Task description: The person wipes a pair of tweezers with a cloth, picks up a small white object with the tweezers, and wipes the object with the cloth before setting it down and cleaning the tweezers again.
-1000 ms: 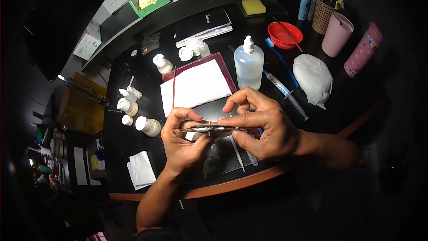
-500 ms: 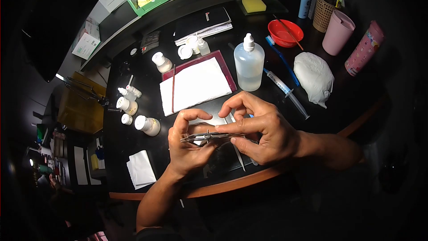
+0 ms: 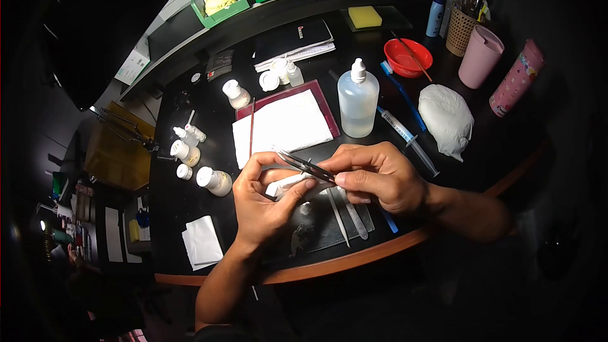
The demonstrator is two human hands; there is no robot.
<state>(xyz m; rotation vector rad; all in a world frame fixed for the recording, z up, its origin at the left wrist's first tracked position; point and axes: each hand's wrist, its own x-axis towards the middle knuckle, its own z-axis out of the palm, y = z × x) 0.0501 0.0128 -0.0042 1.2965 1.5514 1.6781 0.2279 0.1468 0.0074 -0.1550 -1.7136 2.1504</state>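
My right hand [image 3: 386, 177] pinches one end of a slim dark metal tweezers-like tool [image 3: 308, 166] between thumb and fingers. The tool slants up to the left, its far end by the fingertips of my left hand [image 3: 263, 209]. A white folded piece that looks like tissue [image 3: 286, 185] sits between the thumb and curled fingers of that left hand, just under the tool. Below my hands, a pale pointed stick [image 3: 337, 218] and a metal-handled tool [image 3: 353, 215] lie on a glass slab [image 3: 316, 234].
Ahead lies a white pad [image 3: 285, 123] with a thin brush [image 3: 253, 128] on it. A liquid bottle [image 3: 358, 104], a firing paste syringe [image 3: 405, 136], a blue toothbrush [image 3: 405, 101] and a white lump [image 3: 446, 120] are at right. Small jars [image 3: 214, 180] stand left, near folded tissue [image 3: 202, 242].
The tool has tilted from nearly level to slanting, its left end raised. My right hand's raised index finger has come down onto it. The white tissue now shows more in my left hand.
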